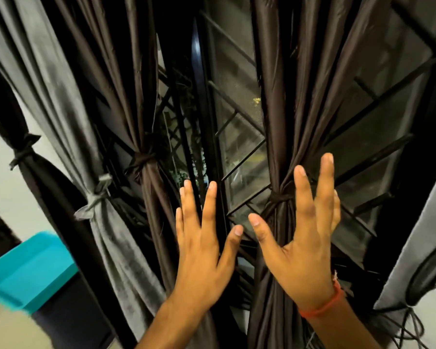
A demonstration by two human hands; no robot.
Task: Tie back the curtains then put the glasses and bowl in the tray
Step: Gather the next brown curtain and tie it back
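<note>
Several curtains hang in front of a barred window. A dark brown curtain [285, 117] on the right is gathered by a knotted tie [278, 197]. My right hand [305, 243] is spread open just in front of that knot, fingers apart, holding nothing. My left hand [204, 245] is open beside it, in front of the window gap. Another brown curtain [146, 102] is tied at a knot [142, 159]. A grey curtain [61, 102] is tied with a grey band [96, 197]. A turquoise tray [28, 270] shows at the lower left. No glasses or bowl are in view.
A black metal window grille [239, 137] with mesh stands behind the curtains. A dark curtain [23, 152] at the far left is also tied. A grey curtain [418, 253] with dark cords hangs at the far right. A dark surface lies under the tray.
</note>
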